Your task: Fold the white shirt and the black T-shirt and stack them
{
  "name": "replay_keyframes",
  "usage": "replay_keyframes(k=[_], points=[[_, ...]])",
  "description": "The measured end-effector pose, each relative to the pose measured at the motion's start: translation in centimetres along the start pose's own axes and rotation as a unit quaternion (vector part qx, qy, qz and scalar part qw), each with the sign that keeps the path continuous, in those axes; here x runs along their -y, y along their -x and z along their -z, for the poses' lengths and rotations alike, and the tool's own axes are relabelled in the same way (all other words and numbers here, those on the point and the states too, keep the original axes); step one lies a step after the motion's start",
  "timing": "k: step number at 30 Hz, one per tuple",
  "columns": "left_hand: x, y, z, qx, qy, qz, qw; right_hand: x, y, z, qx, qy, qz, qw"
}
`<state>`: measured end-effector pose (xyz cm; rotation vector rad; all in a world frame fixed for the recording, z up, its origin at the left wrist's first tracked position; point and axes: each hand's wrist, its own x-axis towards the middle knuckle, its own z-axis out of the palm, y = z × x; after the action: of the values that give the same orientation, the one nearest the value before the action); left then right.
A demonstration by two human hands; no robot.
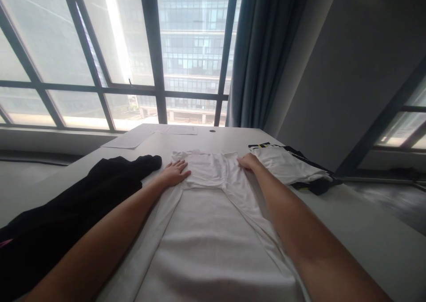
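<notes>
A white garment (206, 222) lies spread flat on the table, running from the near edge toward the window. My left hand (175, 172) rests flat, fingers apart, on its far left part. My right hand (248, 161) presses on its far right part, fingers curled over the fabric edge; whether it pinches the cloth I cannot tell. Both forearms stretch out over the garment.
A black garment (76, 204) lies heaped at the left. A folded stack of white and black clothes (293, 166) sits at the right. Sheets of paper (133, 139) lie near the table's (366, 231) far edge, by a large window and a blue curtain (262, 53).
</notes>
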<state>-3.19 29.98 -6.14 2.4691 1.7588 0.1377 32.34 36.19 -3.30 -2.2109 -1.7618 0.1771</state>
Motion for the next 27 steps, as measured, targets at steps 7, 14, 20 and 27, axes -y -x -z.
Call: replay_keyframes(k=[7, 14, 20, 27], points=[[-0.1, 0.1, -0.1, -0.020, 0.001, 0.006, 1.000, 0.8, 1.1, -1.3, -0.064, 0.005, -0.009, 0.998], [-0.3, 0.2, 0.1, -0.013, 0.000, 0.012, 1.000, 1.4, 2.0, -2.1, -0.110, 0.099, 0.101, 0.984], [-0.6, 0.4, 0.2, -0.030, -0.001, 0.008, 1.000, 2.2, 2.4, -2.2, -0.090, 0.127, 0.117, 0.981], [-0.9, 0.8, 0.2, 0.002, -0.009, -0.011, 1.000, 1.8, 1.4, -3.6, 0.110, 0.066, 0.099, 0.987]])
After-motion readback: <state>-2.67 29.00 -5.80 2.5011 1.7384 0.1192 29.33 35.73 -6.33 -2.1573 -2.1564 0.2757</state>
